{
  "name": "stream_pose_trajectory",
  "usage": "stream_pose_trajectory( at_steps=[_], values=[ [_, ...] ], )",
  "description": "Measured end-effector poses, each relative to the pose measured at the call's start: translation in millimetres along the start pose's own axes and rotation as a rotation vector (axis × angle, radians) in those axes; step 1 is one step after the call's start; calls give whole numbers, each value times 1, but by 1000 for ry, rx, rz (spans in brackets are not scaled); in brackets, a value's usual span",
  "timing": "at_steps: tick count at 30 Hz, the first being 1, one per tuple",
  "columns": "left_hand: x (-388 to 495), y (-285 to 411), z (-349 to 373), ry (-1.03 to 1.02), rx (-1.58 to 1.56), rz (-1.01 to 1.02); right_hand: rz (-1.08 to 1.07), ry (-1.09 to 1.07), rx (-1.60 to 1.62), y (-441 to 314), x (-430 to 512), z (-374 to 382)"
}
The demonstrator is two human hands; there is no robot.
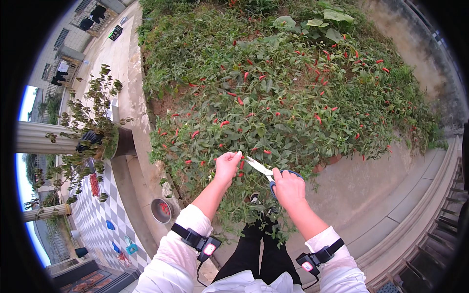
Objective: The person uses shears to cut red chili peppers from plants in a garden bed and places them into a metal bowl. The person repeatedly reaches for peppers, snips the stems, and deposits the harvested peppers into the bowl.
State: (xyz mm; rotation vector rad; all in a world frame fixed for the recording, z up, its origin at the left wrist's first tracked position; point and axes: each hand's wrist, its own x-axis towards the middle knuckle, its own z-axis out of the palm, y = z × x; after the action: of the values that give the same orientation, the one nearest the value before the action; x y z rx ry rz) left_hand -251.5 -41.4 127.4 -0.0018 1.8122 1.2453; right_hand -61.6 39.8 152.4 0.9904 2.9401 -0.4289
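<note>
My right hand [291, 188] grips a pair of scissors [259, 167] by its dark blue handles. The blades point up and left, towards the fingertips of my left hand [226, 167], and look slightly parted. Thumb and finger of that left hand are pinched together on what appears to be a small red chili pepper, mostly hidden by the fingers. Just beside the fingertips, another red chili pepper [242, 165] hangs among the leaves. Chili plants [256, 124] bearing many ripe red fruits spread in front of both hands.
A metal bowl [161, 211] holding red chilies stands on the ledge to the left. Behind it are a potted plant [124, 142] and a checkered tile floor [113, 186] with red chilies [94, 185] on it. A concrete path [366, 194] runs along the right.
</note>
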Motion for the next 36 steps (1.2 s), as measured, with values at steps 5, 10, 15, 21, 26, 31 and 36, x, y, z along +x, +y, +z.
stream_pose_trajectory(
  at_steps=[5, 10, 15, 21, 26, 31, 36],
  values=[
    [-4, 1, 3, -6, -13, -2, -43, 27, -20, -2, 6, 0],
    [-4, 1, 2, 1, -6, 17, -112, 72, -79, -2, 11, -2],
    [0, -4, 2, 31, 15, 106, -164, 210, -167, -2, 18, -2],
    [1, -6, 5, 26, 12, 101, -139, 163, -136, -2, 20, -1],
    [-1, -2, 5, 4, 3, 58, -144, 115, -112, 0, 19, 2],
    [-1, -2, 5, -36, -5, 13, -148, 87, -89, 3, 15, 6],
    [5, -5, 1, -64, -72, 2, -110, -32, -96, 8, 12, 4]
  ],
)
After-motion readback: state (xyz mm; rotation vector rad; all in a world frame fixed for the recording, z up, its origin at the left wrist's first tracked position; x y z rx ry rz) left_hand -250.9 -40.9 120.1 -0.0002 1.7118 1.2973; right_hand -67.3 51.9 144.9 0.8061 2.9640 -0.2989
